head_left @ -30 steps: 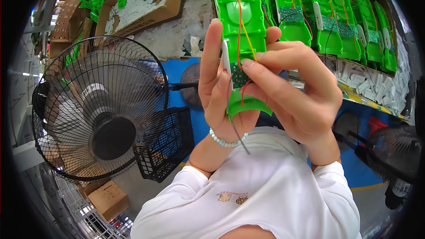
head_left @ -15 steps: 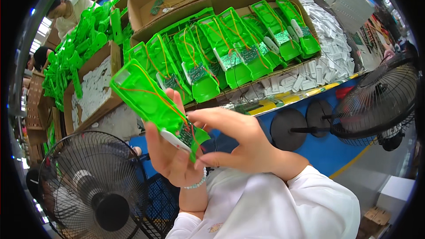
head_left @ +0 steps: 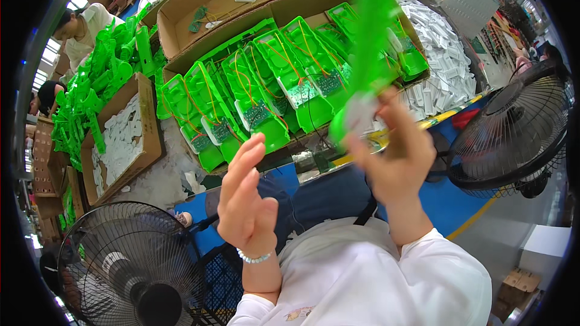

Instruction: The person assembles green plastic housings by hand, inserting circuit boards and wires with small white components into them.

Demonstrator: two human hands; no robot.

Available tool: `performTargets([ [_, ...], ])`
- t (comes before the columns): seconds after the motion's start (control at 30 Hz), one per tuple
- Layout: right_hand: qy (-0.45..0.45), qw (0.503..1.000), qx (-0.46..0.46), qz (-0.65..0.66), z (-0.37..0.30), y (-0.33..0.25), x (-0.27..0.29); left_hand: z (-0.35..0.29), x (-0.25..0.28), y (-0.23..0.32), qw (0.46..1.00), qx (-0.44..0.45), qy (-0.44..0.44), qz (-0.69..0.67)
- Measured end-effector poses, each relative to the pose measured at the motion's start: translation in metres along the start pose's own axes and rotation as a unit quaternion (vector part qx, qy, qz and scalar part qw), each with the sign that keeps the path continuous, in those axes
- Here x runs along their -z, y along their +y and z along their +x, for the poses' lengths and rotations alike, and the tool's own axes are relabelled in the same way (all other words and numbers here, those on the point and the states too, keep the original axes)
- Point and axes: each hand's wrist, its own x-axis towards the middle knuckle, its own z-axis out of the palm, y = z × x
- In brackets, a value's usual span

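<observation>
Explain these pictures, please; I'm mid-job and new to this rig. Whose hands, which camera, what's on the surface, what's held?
No machine here: these are one person's bare hands, seen from above by a fisheye camera on their head, so straight edges bend. The right hand holds a green plastic shell, blurred. The left hand is raised and appears empty. On the work surface, a cardboard box holds green shells with circuit boards; white pieces are heaped right of it.
</observation>
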Motion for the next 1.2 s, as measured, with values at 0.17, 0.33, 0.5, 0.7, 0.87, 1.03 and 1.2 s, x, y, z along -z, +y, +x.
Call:
performTargets([
  [0.17,0.112,0.967,0.024,-0.228,0.041,0.036,0.018,-0.004,0.017,0.002,0.993,0.072,0.076,0.046],
  [0.33,-0.003,0.955,-0.035,-0.294,0.045,0.047,0.013,-0.012,0.032,0.001,0.98,0.111,0.163,0.032],
  [0.5,-0.004,0.947,0.047,-0.317,0.041,0.041,0.015,-0.015,0.04,-0.001,0.961,0.138,0.234,0.05],
  [0.7,-0.096,0.951,0.001,-0.295,0.03,0.029,0.007,-0.017,0.047,-0.002,0.959,0.148,0.239,0.034],
  [0.87,-0.11,0.935,0.01,-0.338,0.03,0.035,0.0,-0.018,0.051,-0.001,0.958,0.148,0.244,0.033],
  [1.03,0.054,0.98,-0.06,-0.184,0.047,0.032,0.021,-0.022,0.065,0.001,0.958,0.146,0.245,0.031],
  [1.2,0.113,0.982,-0.126,-0.086,0.043,0.033,0.027,-0.028,0.071,0.0,0.948,0.166,0.27,0.027],
])
